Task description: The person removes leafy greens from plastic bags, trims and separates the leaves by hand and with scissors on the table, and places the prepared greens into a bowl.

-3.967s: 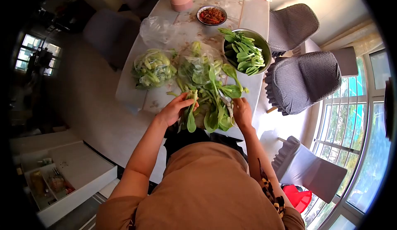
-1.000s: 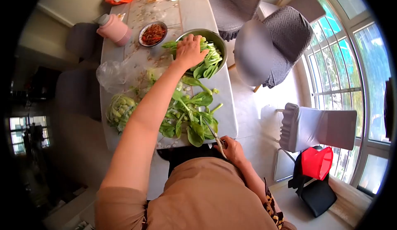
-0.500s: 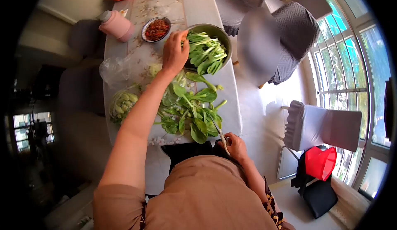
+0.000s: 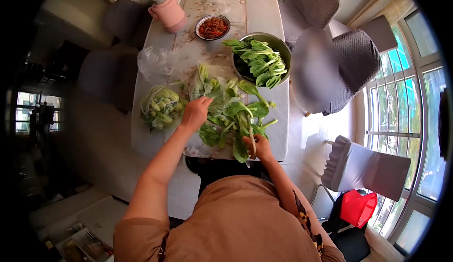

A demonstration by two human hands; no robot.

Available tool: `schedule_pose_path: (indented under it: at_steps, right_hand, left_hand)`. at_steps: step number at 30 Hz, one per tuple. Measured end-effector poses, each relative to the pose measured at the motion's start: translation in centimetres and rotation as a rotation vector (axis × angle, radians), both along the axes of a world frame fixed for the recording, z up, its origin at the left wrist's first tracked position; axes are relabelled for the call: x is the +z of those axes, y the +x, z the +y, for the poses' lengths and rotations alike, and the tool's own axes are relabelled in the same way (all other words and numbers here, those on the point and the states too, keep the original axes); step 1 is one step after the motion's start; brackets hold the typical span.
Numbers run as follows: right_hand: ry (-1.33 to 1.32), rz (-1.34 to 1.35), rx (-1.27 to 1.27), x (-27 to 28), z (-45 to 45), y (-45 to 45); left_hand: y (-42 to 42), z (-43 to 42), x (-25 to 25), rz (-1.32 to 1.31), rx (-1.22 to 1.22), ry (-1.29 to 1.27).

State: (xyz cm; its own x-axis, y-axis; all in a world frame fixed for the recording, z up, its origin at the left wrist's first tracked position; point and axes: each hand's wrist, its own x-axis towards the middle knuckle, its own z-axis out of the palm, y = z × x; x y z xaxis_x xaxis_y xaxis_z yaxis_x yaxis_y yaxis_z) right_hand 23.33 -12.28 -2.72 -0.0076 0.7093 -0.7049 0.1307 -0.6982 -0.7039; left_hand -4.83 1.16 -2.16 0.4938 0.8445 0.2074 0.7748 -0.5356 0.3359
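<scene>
My left hand (image 4: 196,113) reaches to the near side of a clear plastic bag (image 4: 218,102) with leafy greens in it. Its fingers are drawn together at the bag; what they pinch, if anything, is hidden. Close to the table's front edge, my right hand (image 4: 258,147) is closed around a slim pale-handled cutting tool (image 4: 253,141); whether knife or scissors, I cannot tell. Loose leafy greens (image 4: 229,130) lie between and beyond my hands, some touching the right one. More greens (image 4: 266,64) are heaped in a metal bowl (image 4: 286,49) at the table's right edge.
A bagged bunch of greens (image 4: 162,106) lies to the left, with a crumpled clear bag (image 4: 155,63) behind it. Farther back stand a patterned dish of reddish food (image 4: 213,27) and a pink jug (image 4: 168,13). Covered chairs (image 4: 356,61) line the right side.
My left hand has come back from the bowl toward me, down to the bagged greens. My right hand has moved forward, up against the loose leaves. The view has shifted left.
</scene>
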Motion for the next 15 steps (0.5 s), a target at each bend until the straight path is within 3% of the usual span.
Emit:
schedule_pose_path:
  at_steps: [3,6,9,12,15]
  right_hand:
    - [-0.078,0.122,-0.145,-0.7,-0.2,0.5]
    - [-0.088,0.125,-0.137,0.1,-0.9,0.8]
    - [-0.058,0.097,-0.131,0.7,-2.0,1.0]
    - [-0.008,0.05,-0.101,1.3,-3.0,1.2]
    - [0.029,-0.072,-0.057,2.4,-3.8,1.0]
  left_hand:
    - [0.5,1.3,-0.3,0.074,0.064,-0.067]
    - [2.2,4.0,0.6,0.3,0.343,-0.229]
    - [1.9,7.5,0.9,0.333,0.531,-0.271]
    - [1.5,10.4,1.4,0.254,0.592,-0.274]
    - [1.5,13.0,0.2,0.321,0.542,-0.081]
